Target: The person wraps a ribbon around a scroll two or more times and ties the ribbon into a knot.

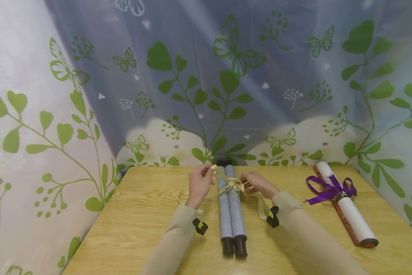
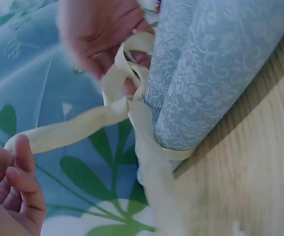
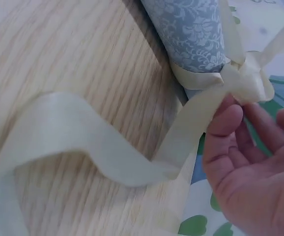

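Two pale blue scrolls with dark end knobs lie side by side on the table, patterned with white flowers. Around their middle runs a cream ribbon, knotted on top with a loop. On the left, my left hand pinches one ribbon end between thumb and finger, drawn out from the knot. My right hand is at the knot's right side, its curled fingers holding the ribbon by the loop. A long ribbon tail hangs down past the right wrist onto the table.
At the right of the wooden table lies a white scroll beside a red patterned one, tied with a purple ribbon bow. A curtain printed with leaves and butterflies hangs behind the table's far edge.
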Motion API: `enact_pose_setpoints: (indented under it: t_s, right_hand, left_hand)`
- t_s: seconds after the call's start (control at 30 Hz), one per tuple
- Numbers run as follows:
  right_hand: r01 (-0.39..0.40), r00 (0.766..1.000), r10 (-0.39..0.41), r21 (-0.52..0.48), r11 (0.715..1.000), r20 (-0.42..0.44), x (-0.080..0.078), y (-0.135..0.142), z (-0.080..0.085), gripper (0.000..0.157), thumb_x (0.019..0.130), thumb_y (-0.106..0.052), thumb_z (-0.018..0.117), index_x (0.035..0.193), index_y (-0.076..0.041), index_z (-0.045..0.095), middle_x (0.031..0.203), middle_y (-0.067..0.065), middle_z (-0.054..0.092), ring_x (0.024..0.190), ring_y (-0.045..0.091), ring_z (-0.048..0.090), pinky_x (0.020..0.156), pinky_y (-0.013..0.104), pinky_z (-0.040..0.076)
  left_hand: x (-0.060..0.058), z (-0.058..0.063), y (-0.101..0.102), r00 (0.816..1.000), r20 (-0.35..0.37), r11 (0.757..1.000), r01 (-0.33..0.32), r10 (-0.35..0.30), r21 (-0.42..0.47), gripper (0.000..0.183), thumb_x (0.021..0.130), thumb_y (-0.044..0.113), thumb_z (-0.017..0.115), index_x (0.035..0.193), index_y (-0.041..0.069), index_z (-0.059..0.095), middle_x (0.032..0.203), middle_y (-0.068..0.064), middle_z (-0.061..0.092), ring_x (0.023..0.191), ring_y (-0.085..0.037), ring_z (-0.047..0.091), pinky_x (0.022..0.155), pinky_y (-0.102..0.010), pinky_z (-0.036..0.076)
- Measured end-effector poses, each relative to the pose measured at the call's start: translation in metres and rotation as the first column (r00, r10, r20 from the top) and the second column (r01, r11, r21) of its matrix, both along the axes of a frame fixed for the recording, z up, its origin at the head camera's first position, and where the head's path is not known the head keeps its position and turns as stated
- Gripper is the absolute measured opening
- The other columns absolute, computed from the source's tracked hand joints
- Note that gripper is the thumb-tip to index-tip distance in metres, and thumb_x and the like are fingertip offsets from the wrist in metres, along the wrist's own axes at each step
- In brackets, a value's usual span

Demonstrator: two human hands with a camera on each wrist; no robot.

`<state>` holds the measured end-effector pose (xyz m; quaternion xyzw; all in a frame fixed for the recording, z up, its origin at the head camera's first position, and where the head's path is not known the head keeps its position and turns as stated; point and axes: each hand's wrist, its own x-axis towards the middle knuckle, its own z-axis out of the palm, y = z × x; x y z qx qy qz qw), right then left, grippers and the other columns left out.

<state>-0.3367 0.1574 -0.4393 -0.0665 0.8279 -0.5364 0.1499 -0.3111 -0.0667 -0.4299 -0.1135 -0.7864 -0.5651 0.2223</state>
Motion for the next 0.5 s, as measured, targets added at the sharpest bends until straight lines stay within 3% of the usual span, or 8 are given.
enact_pose_setpoints:
  t_s: [0.1, 0.17, 0.3, 0.4, 0.5]
  right_hand:
    - [0.015, 0.999, -0.012, 0.043, 0.999, -0.049, 0.002, 0.004, -0.001, 0.035, 0.101, -0.021, 0.046, 0.110, 0.004, 0.068, 0.105, 0.013, 0.067, 0.092, 0.024, 0.064, 0.069, 0.035, 0.054]
    - [0.023, 0.991, -0.009, 0.103, 0.994, -0.134, 0.004, 0.007, -0.002, 0.031, 0.101, -0.017, 0.050, 0.107, 0.006, 0.071, 0.098, 0.016, 0.070, 0.086, 0.025, 0.067, 0.067, 0.035, 0.056]
    - [0.112, 0.941, -0.024, 0.245, 0.963, -0.336, 0.007, 0.010, -0.003, 0.023, 0.095, -0.013, 0.059, 0.094, 0.002, 0.077, 0.082, 0.017, 0.073, 0.069, 0.029, 0.069, 0.058, 0.030, 0.054]
    - [0.189, 0.916, -0.060, 0.294, 0.937, -0.398, 0.008, 0.013, -0.003, 0.018, 0.091, -0.017, 0.067, 0.086, -0.004, 0.078, 0.077, 0.014, 0.074, 0.060, 0.025, 0.066, 0.053, 0.027, 0.049]
    - [0.228, 0.902, -0.083, 0.304, 0.925, -0.425, 0.007, 0.016, -0.006, 0.013, 0.087, -0.017, 0.072, 0.087, -0.005, 0.074, 0.077, 0.009, 0.072, 0.060, 0.017, 0.062, 0.054, 0.026, 0.047]
  left_hand:
    - [-0.002, -0.007, -0.010, 0.997, 0.079, 0.999, 0.010, -0.014, 0.050, 0.019, 0.096, 0.008, 0.060, 0.110, 0.003, 0.072, 0.087, -0.019, 0.071, 0.054, -0.029, 0.064, 0.040, -0.021, 0.038]
    - [-0.002, -0.013, -0.018, 0.994, 0.106, 0.999, 0.011, -0.015, 0.040, 0.018, 0.097, 0.010, 0.060, 0.110, 0.004, 0.072, 0.087, -0.017, 0.071, 0.055, -0.027, 0.064, 0.039, -0.021, 0.036]
    - [-0.001, -0.024, -0.036, 0.990, 0.137, 0.999, 0.033, -0.034, 0.012, 0.021, 0.098, 0.011, 0.059, 0.114, 0.002, 0.070, 0.091, -0.021, 0.070, 0.058, -0.028, 0.065, 0.038, -0.021, 0.034]
    - [-0.001, -0.029, -0.047, 0.986, 0.165, 0.999, 0.040, -0.038, -0.010, 0.023, 0.098, 0.011, 0.059, 0.116, 0.000, 0.069, 0.094, -0.025, 0.069, 0.057, -0.024, 0.065, 0.039, -0.021, 0.035]
    - [-0.002, -0.032, -0.054, 0.983, 0.183, 0.999, 0.028, -0.021, -0.037, 0.023, 0.097, 0.010, 0.060, 0.116, -0.001, 0.069, 0.092, -0.024, 0.069, 0.057, -0.022, 0.064, 0.042, -0.022, 0.040]
